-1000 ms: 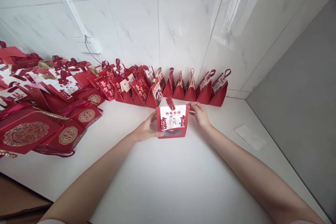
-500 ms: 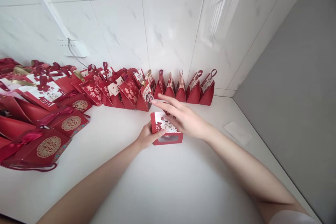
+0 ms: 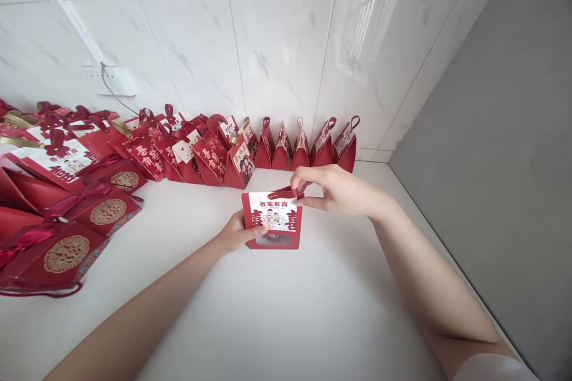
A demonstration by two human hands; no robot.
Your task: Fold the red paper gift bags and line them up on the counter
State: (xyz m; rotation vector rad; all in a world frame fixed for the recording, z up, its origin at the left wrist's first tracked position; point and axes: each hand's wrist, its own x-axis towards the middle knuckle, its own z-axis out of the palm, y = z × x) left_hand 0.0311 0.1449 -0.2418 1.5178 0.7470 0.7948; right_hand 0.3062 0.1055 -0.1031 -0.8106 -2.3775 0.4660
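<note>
A red gift box (image 3: 272,241) stands upright on the white table, with a printed white front showing a cartoon couple and a clear window low down. My left hand (image 3: 235,232) grips its left side, thumb across the front. At the box's top right corner, my right hand (image 3: 335,190) pinches a dark red ribbon (image 3: 286,193) between thumb and fingers. The ribbon runs along the top edge of the box. The back of the box is hidden.
Behind the box, several red gift boxes (image 3: 281,158) with ribbon loops line the tiled wall (image 3: 281,41). More crowd the left, among them boxes with round gold emblems (image 3: 67,254). A wall socket (image 3: 116,81) has a grey cable. A grey panel (image 3: 491,131) bounds the right side.
My right hand has moved from in front of the box to its top right corner and closed on the ribbon, uncovering the printed front. My left hand keeps its hold.
</note>
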